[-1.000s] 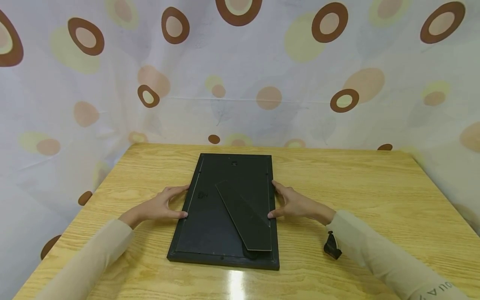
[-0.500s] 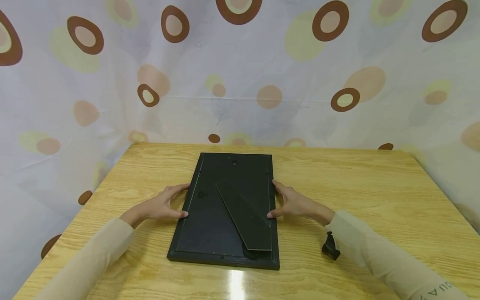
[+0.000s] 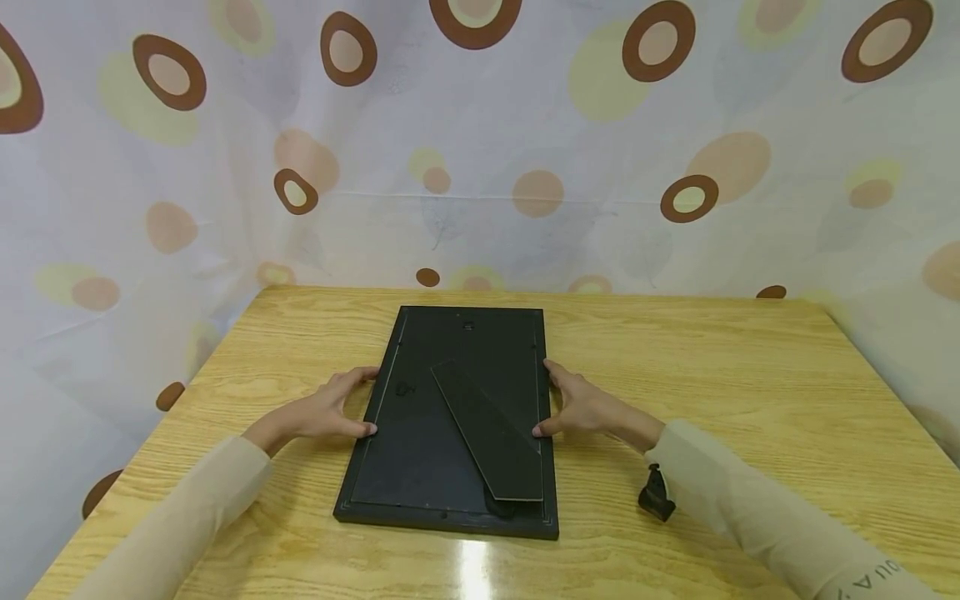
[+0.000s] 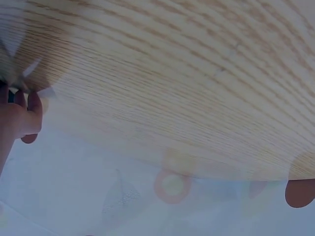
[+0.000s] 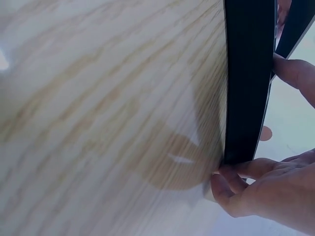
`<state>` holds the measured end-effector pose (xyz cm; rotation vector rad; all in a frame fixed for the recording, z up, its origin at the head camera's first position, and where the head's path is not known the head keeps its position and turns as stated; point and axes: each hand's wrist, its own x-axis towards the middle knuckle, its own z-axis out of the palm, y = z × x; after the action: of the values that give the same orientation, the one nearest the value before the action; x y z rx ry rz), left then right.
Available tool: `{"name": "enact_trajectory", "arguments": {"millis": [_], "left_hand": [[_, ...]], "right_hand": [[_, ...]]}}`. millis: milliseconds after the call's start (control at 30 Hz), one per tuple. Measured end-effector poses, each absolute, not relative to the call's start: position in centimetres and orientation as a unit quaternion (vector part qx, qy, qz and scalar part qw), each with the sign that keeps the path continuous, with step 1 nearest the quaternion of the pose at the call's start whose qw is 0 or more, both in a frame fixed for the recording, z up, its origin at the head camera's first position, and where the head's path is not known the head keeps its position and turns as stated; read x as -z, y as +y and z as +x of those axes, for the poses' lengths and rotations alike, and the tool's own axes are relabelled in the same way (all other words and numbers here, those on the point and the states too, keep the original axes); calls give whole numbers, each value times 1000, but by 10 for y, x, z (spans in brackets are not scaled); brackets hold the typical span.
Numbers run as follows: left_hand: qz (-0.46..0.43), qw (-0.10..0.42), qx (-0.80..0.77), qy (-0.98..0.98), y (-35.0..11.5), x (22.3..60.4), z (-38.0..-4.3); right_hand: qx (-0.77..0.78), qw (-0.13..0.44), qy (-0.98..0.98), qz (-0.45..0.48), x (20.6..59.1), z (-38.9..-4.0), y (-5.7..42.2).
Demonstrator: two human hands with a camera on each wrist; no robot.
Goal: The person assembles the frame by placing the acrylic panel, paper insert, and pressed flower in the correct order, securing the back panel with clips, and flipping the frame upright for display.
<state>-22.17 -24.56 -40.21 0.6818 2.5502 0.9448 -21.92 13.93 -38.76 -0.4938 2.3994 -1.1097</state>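
A black picture frame lies back side up on the table, its easel stand slanting across the backing board. My left hand grips the frame's left edge, thumb on the top border and fingers along the side. On the opposite edge, my right hand holds it the same way. In the right wrist view the frame's side runs upright past that hand, with fingertips curled at its lower edge. Only a part of my left hand shows at the border of the left wrist view.
The wooden table reaches back to a patterned curtain, which also hangs along both sides. A small black piece dangles beneath my right sleeve. Light glares off the table's front.
Both hands and the picture frame stay in place. The small black piece below the right sleeve shifts slightly to the left.
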Motion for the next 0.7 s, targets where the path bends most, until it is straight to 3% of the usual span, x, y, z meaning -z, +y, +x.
{"name": "enact_trajectory", "arguments": {"millis": [467, 700], "left_hand": [[236, 168, -303, 908, -239, 400, -222], [231, 158, -276, 920, -242, 401, -220]], "right_hand": [[396, 213, 876, -174, 386, -219, 136], [414, 238, 866, -149, 387, -218, 136]]}}
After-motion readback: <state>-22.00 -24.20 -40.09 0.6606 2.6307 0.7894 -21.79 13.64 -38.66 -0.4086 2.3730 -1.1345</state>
